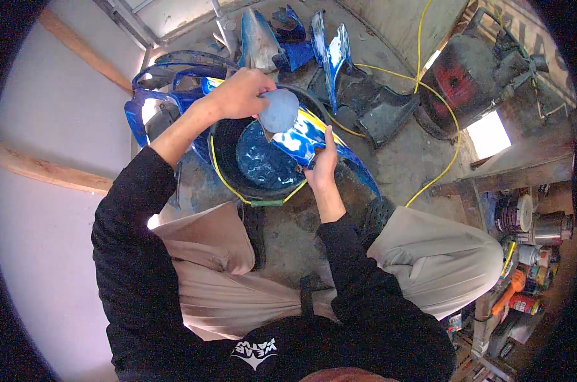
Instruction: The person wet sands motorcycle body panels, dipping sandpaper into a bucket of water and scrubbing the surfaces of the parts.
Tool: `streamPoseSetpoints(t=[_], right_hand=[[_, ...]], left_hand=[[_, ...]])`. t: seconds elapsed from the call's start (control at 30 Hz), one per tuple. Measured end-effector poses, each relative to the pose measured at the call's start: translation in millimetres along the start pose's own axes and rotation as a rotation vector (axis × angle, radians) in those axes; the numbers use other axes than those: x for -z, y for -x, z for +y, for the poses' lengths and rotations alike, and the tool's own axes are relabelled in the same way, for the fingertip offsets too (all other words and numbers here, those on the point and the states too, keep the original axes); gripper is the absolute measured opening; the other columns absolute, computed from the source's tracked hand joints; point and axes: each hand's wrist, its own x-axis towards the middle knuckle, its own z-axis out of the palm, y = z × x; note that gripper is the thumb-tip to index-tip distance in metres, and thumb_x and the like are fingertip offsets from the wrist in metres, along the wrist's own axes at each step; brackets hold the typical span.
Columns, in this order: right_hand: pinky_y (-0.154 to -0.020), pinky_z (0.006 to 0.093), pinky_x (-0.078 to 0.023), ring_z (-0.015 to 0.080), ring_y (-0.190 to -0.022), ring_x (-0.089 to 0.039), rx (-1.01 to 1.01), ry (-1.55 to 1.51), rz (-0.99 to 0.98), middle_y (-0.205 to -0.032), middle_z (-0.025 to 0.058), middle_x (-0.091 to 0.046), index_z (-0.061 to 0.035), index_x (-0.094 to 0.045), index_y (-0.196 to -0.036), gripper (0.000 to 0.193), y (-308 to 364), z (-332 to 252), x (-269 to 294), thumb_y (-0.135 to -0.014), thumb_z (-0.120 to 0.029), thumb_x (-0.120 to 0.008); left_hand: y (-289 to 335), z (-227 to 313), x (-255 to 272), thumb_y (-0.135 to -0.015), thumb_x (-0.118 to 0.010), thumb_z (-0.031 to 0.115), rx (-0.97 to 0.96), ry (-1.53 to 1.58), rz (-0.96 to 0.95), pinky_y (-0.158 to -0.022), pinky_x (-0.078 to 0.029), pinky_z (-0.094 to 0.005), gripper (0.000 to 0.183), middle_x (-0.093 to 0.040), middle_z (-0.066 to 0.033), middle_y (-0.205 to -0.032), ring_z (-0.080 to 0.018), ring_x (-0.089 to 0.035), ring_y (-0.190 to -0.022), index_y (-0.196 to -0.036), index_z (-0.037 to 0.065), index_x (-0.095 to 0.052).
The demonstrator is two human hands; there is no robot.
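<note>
My left hand (241,94) grips a round blue-grey sanding disc (279,111) by its left edge, thumb and fingers closed on it. The disc lies over the upper left end of a glossy blue fairing panel (300,141) with white and yellow graphics. Around the panel's lower edge, my right hand (323,160) is closed with its thumb on the top face. Both hands are above a black bucket (221,167) holding water (264,158); its yellow wire handle with a green grip hangs toward me. The disc hides part of the panel.
Blue plastic panels (155,105) lie left of the bucket, with more blue pieces (332,54) behind it. Black plastic parts (387,114) and a yellow hose (455,137) are on the floor at right. A dark red-marked tank (454,83) stands beyond; cans (549,226) fill a shelf.
</note>
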Motion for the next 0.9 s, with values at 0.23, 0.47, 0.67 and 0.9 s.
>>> streamPoseSetpoints(t=[0.23,0.47,0.67,0.9], right_hand=[[-0.085,0.0367,-0.057,0.0225,-0.097,-0.07,0.01,0.037,0.016,-0.109,0.011,-0.07,-0.0046,-0.062,-0.12,0.054,1.7,-1.2,0.5,-0.098,-0.054,-0.055],[-0.089,0.0371,-0.056,0.022,-0.1,-0.069,0.013,0.031,0.016,-0.113,0.0117,-0.069,-0.0031,-0.062,-0.121,0.056,0.4,0.5,3.7,-0.099,-0.054,-0.054],[-0.092,0.0396,-0.056,0.0264,-0.107,-0.068,0.077,0.016,0.007,-0.123,0.016,-0.066,0.0002,-0.056,-0.128,0.06,1.6,1.1,-2.8,-0.102,-0.053,-0.049],[-0.095,0.0375,-0.054,0.0238,-0.107,-0.068,0.032,0.009,0.023,-0.122,0.0124,-0.067,-0.0032,-0.057,-0.128,0.059,5.8,2.5,-9.2,-0.102,-0.055,-0.046]], left_hand=[[16.2,0.3,-0.8,-0.078,-0.061,0.004,-0.151,-0.14,-0.102,-0.075,-0.056,-0.041,0.029,-0.071,-0.0216,-0.091,-0.035,-0.071,-0.082,-0.104,-0.004,-0.069],[53.5,-7.9,-20.5,-0.076,-0.061,-0.003,-0.037,-0.152,-0.095,-0.076,-0.054,-0.0482,0.092,-0.071,-0.0215,-0.087,-0.0418,-0.069,-0.083,-0.157,0.008,-0.019],[55.9,-7.2,-59.9,-0.072,-0.066,0.0,0.027,-0.197,-0.074,-0.075,-0.053,-0.0517,0.109,-0.067,-0.026,-0.078,-0.0442,-0.067,-0.078,-0.159,0.007,0.0],[48.4,26.0,-73.0,-0.069,-0.068,0.002,0.065,-0.388,-0.182,-0.07,-0.054,-0.0536,0.113,-0.067,-0.0261,-0.078,-0.0446,-0.067,-0.076,-0.159,0.009,-0.001]])
